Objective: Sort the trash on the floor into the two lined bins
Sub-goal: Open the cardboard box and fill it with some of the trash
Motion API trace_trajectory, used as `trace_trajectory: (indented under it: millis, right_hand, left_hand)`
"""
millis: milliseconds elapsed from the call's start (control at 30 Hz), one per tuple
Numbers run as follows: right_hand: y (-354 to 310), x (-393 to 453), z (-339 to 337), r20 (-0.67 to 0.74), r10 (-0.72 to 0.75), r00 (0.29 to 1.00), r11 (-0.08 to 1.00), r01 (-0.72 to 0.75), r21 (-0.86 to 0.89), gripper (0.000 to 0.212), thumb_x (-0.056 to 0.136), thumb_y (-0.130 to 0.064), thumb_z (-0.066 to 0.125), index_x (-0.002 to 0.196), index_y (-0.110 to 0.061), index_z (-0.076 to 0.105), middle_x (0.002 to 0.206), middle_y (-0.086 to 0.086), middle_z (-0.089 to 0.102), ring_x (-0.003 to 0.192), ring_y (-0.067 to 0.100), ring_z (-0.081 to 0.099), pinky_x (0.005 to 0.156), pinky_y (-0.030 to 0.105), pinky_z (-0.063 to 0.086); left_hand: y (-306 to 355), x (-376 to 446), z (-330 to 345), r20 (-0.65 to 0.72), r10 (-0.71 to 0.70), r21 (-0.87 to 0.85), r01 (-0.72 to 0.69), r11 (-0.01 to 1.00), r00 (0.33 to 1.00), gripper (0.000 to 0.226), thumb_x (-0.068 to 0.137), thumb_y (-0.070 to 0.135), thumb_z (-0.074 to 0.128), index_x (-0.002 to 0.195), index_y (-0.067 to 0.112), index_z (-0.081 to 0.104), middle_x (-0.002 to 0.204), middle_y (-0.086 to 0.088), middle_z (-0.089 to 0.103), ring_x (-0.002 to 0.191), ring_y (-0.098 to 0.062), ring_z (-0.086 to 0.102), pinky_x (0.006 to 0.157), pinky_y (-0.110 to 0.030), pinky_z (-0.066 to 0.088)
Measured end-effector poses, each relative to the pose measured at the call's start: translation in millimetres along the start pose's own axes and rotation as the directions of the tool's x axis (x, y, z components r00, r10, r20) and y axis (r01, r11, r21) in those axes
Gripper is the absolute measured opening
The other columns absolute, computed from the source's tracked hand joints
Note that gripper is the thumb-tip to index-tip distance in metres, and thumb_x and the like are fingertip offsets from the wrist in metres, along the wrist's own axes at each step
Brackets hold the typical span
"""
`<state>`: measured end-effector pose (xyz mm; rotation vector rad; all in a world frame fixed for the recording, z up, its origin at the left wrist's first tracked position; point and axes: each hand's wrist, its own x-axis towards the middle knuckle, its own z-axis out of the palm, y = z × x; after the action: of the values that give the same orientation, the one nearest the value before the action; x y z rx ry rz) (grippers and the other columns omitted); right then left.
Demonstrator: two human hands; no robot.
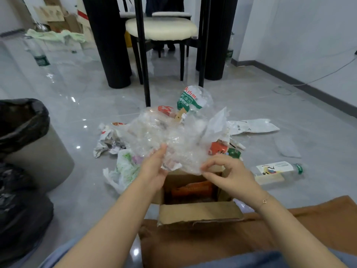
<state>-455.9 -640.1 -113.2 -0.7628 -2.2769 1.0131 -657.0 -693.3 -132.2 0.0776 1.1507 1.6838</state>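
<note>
Head view: both hands are holding up a crumpled clear plastic sheet (173, 138) above an open cardboard box (195, 202).
Left hand (154, 169): it is gripping the sheet's lower left edge, fingers reaching up behind the plastic and thumb in front.
Right hand (229, 173): its fingers are curling and pinching the sheet's lower right edge, just above the box's far rim.
Plastic sheet: it is bunching into a wide wad with its long axis running left to right, the ragged top edge pointing up and away from the person.
Cardboard box: it is sitting on the floor (87, 97) just in front of the person, flaps open, with something orange showing inside.
Bins: a grey bin (44, 151) lined with a black bag is standing at the left; a second black bag (21, 215) is bulging nearer the person, its bin hidden.
Bottle (278, 171): a clear one with a green cap is lying on the floor right of the box, long axis left to right, cap pointing right.
Other trash: crumpled paper (110, 142) and a white-green bag (123, 171) are lying left of the box; a flat white pouch (253, 126) is lying beyond to the right.
Chair (162, 28): a cream-cushioned one is standing well behind the pile.
</note>
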Motion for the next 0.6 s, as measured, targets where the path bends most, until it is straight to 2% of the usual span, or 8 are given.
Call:
trace_trajectory:
  millis: [67, 100, 167, 267, 367, 433, 533, 600]
  right_hand:
    - [1, -1, -6, 0.141, 0.052, 0.989, 0.998, -0.058, 0.036, 0.02, 0.086, -0.007, 0.062, 0.083, -0.022, 0.075, 0.089, -0.009, 0.072, 0.093, 0.001, 0.064, 0.082, 0.008, 0.044]
    - [0, -1, -9, 0.086, 0.064, 0.994, 0.992, -0.072, 0.102, 0.022, 0.086, -0.006, 0.058, 0.081, -0.017, 0.076, 0.086, -0.004, 0.073, 0.09, 0.004, 0.065, 0.08, 0.01, 0.045]
    - [0, 3, -16, -0.169, 0.094, 0.981, 0.976, -0.057, 0.212, 0.023, 0.085, -0.011, 0.053, 0.079, -0.011, 0.074, 0.081, 0.0, 0.073, 0.085, 0.007, 0.066, 0.077, 0.013, 0.047]
    - [3, 14, -26, -0.377, 0.246, 0.893, 0.93, -0.109, 0.351, 0.024, 0.095, -0.016, 0.05, 0.09, -0.014, 0.073, 0.09, -0.001, 0.073, 0.09, 0.01, 0.065, 0.079, 0.021, 0.052]
    - [7, 28, -29, -0.232, 0.447, 0.864, 0.793, -0.263, 0.55, 0.024, 0.095, -0.031, 0.05, 0.101, -0.018, 0.07, 0.105, 0.003, 0.071, 0.101, 0.018, 0.065, 0.085, 0.032, 0.053]
    - [6, 33, -24, -0.083, 0.516, 0.853, 0.722, -0.381, 0.578, 0.031, 0.09, -0.043, 0.054, 0.105, -0.019, 0.068, 0.109, 0.002, 0.07, 0.103, 0.018, 0.065, 0.089, 0.035, 0.047]
    - [4, 32, -14, 0.079, 0.417, 0.905, 0.803, -0.408, 0.433, 0.029, 0.084, -0.036, 0.067, 0.111, -0.025, 0.066, 0.109, -0.008, 0.07, 0.104, 0.01, 0.065, 0.09, 0.03, 0.048]
    - [6, 30, -7, 0.074, 0.407, 0.911, 0.809, -0.396, 0.435, 0.031, 0.077, -0.03, 0.074, 0.108, -0.024, 0.068, 0.103, -0.008, 0.072, 0.094, 0.009, 0.068, 0.082, 0.029, 0.056]
  left_hand:
    - [9, 7, -8, -0.028, 0.048, 0.0, -0.048, 0.999, 0.998, 0.029, 0.092, 0.021, 0.062, 0.116, 0.005, 0.064, 0.108, -0.012, 0.071, 0.095, -0.025, 0.07, 0.074, -0.039, 0.059]
    - [13, 10, -11, -0.037, 0.071, -0.009, -0.072, 0.997, 0.997, 0.033, 0.091, 0.021, 0.063, 0.12, 0.004, 0.062, 0.114, -0.013, 0.07, 0.101, -0.027, 0.068, 0.082, -0.042, 0.058]
    - [19, 14, -15, -0.05, 0.132, 0.027, -0.131, 0.991, 0.99, 0.04, 0.087, 0.019, 0.067, 0.122, 0.003, 0.061, 0.118, -0.013, 0.068, 0.106, -0.027, 0.066, 0.094, -0.044, 0.053]
    - [22, 10, -14, 0.027, 0.213, 0.234, -0.213, 0.949, 0.977, 0.035, 0.084, 0.023, 0.071, 0.112, 0.004, 0.066, 0.105, -0.009, 0.071, 0.095, -0.023, 0.066, 0.089, -0.037, 0.054]
    - [18, 4, -6, 0.156, 0.269, 0.446, -0.311, 0.839, 0.95, 0.028, 0.082, 0.026, 0.074, 0.102, 0.005, 0.071, 0.086, -0.001, 0.074, 0.075, -0.012, 0.068, 0.072, -0.026, 0.052]
    - [13, -2, 1, 0.239, 0.299, 0.52, -0.382, 0.764, 0.924, 0.015, 0.083, 0.018, 0.073, 0.091, 0.005, 0.072, 0.069, 0.004, 0.073, 0.06, -0.003, 0.065, 0.059, -0.016, 0.05]
    - [3, -8, 7, 0.333, 0.289, 0.558, -0.434, 0.707, 0.898, 0.015, 0.077, 0.017, 0.076, 0.078, 0.004, 0.068, 0.062, 0.004, 0.068, 0.057, -0.004, 0.06, 0.057, -0.014, 0.048]
    - [-3, -8, 10, 0.334, 0.282, 0.569, -0.431, 0.7, 0.899, 0.028, 0.069, 0.027, 0.08, 0.074, 0.005, 0.064, 0.065, -0.002, 0.065, 0.061, -0.01, 0.059, 0.058, -0.017, 0.048]
